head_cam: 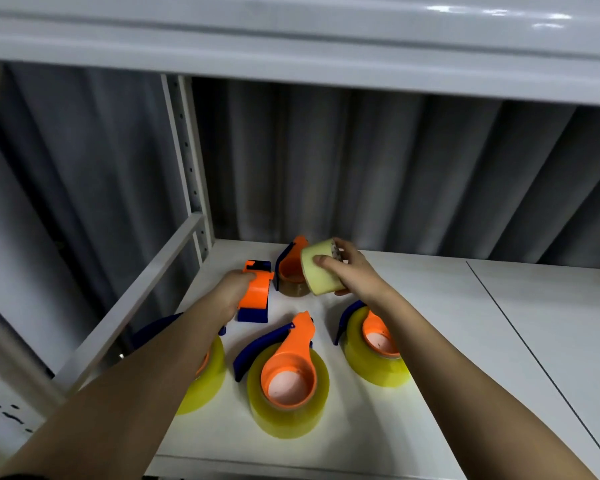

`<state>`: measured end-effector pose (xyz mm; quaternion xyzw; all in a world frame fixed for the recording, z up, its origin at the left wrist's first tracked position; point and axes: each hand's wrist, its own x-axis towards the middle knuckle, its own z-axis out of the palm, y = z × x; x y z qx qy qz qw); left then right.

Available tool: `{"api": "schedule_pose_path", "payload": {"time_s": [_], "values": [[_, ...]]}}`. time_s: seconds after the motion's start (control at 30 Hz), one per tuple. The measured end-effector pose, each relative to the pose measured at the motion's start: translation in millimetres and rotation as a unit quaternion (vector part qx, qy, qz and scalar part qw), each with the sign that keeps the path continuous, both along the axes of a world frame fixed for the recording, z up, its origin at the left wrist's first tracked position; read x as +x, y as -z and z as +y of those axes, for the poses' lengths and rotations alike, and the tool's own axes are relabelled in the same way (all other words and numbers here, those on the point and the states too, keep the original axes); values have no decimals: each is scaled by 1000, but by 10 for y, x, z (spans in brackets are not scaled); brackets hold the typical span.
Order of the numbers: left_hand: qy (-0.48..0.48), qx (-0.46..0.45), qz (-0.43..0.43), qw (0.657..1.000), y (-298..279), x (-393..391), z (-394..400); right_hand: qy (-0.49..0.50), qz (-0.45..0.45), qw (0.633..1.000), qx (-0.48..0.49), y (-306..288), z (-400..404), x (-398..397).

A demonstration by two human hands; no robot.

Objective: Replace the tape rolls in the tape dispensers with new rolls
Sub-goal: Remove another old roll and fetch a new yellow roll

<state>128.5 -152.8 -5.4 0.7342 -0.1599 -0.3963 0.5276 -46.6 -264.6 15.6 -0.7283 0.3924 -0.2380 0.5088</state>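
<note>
On a white metal shelf [413,323], the left hand [234,292] has its grip wrapped around an orange and blue tape dispenser [257,294] that carries no roll and stands on the shelf surface. The right hand [347,268] grips a pale yellow tape roll [317,268], thumb on its outer face and fingers curled over the far edge, holding it tilted above the shelf, just in front of a rear dispenser [293,268] loaded with a brownish, thin roll. Three more dispensers sit nearer the camera, each fitted with a full yellow roll: a middle dispenser [288,372] lying flat with its orange hub up, a right dispenser [378,344] partly under the right forearm, and a left dispenser [205,375] mostly hidden by the left forearm. Some dark marks show on the held roll's core, too small to read. A grey pleated curtain [361,161] hangs behind the shelf.
</note>
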Motion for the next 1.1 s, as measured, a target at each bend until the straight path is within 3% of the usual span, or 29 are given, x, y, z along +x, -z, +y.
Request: {"api": "schedule_pose_path", "payload": {"time_s": [0.3,0.63,0.8,0.93,1.1], "values": [[10,39,-22,999,113,61,-81,-9,21,1000,1,61,-14,13],[72,165,-217,959,26,115,-193,-20,45,999,-10,71,-26,10],[109,221,-367,897,-141,122,-208,-17,62,997,-34,27,-58,-10],[161,176,-557,796,-396,-10,-288,-13,116,987,-110,-77,-115,-83],[199,149,-662,707,-622,-367,-485,-16,231,945,-232,-251,-270,-320]]}}
